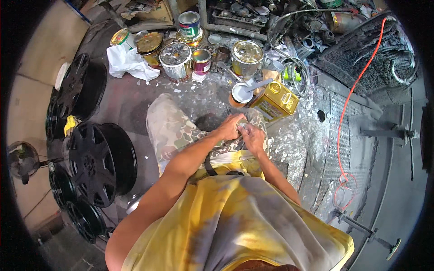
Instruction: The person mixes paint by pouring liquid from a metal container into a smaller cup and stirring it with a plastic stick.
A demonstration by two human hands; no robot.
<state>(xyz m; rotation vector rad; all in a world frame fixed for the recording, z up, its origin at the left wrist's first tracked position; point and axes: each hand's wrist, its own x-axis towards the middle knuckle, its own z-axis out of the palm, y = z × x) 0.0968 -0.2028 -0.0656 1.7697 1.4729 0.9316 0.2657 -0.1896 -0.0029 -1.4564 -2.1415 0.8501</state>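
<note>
My left hand (231, 126) and my right hand (253, 137) meet over my lap, both with curled fingers. Between them shows a small greyish item, mostly hidden by the fingers, and its kind cannot be made out. Just beyond my knee stands an open can of grey paint (242, 93), a grey stirring paddle (260, 85) slanting across its top. To the right of the can is a gold rectangular solvent tin (278, 100) with a handle on top.
Several paint cans (175, 56) and a crumpled white cloth (129, 63) line the far side of the stained floor. Black wheel rims (95, 165) stand at left. A red hose (347, 106) hangs at right, near metal stands (389, 133). Cluttered parts (244, 18) lie at the back.
</note>
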